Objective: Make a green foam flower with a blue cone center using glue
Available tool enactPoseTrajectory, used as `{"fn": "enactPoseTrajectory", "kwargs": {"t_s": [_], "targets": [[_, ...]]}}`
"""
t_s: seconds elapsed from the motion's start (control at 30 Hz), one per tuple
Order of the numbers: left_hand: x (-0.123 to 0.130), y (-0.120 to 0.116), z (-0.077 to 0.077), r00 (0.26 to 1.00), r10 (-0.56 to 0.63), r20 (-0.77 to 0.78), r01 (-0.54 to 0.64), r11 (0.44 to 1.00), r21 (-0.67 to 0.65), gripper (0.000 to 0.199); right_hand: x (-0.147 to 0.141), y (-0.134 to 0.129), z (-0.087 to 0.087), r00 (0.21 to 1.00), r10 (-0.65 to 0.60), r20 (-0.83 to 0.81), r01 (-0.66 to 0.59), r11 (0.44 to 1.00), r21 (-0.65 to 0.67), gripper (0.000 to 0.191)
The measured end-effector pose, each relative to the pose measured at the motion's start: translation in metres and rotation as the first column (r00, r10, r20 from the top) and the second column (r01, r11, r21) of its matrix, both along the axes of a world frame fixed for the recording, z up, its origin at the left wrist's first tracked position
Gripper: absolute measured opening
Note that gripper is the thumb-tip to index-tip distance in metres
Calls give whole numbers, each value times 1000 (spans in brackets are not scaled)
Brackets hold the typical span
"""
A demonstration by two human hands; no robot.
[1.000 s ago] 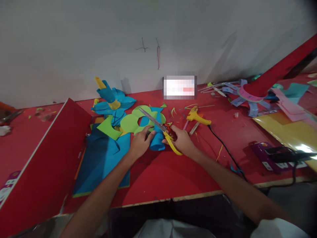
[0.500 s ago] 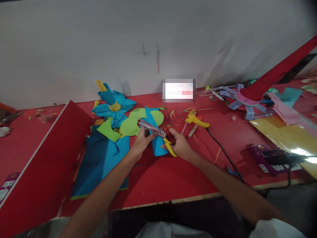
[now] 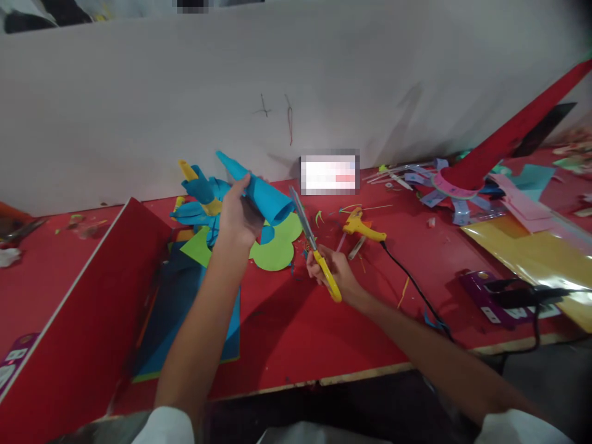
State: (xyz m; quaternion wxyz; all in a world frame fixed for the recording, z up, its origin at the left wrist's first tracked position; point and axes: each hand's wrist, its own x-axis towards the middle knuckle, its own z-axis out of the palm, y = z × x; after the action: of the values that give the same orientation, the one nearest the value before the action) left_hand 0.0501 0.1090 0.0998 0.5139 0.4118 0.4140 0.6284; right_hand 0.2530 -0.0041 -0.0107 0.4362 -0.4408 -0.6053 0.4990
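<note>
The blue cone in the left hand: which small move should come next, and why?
Perhaps turn the blue cone to check its wide rim before any cut: the left hand holds it raised, wide end towards the scissors, which the right hand holds, tips seemingly near that rim.

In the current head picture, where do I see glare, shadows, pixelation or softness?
Head view: white glare on the gold sheet; head view: soft shadows on the wall and red table; head view: the bright rectangle is pixelated, its content unreadable; head view: fine detail is soft, but the blue cone and scissors keep readable outlines.
</note>
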Motion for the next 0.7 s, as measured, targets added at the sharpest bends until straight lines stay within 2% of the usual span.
{"fn": "enactPoseTrajectory", "kwargs": {"t_s": [0.03, 0.07, 0.17, 0.27, 0.37, 0.5, 0.7], "targets": [[-2, -2, 6, 991, -7, 132, 11, 999, -32, 21, 0, -3, 0, 999, 39, -1, -39, 999, -13, 39], [-4, -6, 13, 982, -26, 188, 28, 1000, -7, 21, -1, -7, 0, 998, 66, -5, -66, 998, -19, 39], [-14, -15, 29, 976, -107, 189, 80, 987, 142, 23, -2, -15, 3, 994, 109, 31, -108, 994, -7, 41], [-26, -19, 40, 982, -140, 128, 116, 977, 179, 31, -3, -17, 7, 988, 120, 99, -121, 993, 2, 47], [-34, -22, 45, 985, -161, 57, 146, 966, 212, 37, -2, -17, 11, 981, 131, 146, -129, 991, -20, 47], [-33, -26, 48, 986, -159, -42, 164, 956, 244, 41, -1, -17, 13, 974, 128, 188, -131, 991, 3, 46], [-26, -30, 48, 986, -169, 8, 162, 954, 252, 40, 0, -17, 11, 972, 130, 196, -130, 991, -12, 39]]}}
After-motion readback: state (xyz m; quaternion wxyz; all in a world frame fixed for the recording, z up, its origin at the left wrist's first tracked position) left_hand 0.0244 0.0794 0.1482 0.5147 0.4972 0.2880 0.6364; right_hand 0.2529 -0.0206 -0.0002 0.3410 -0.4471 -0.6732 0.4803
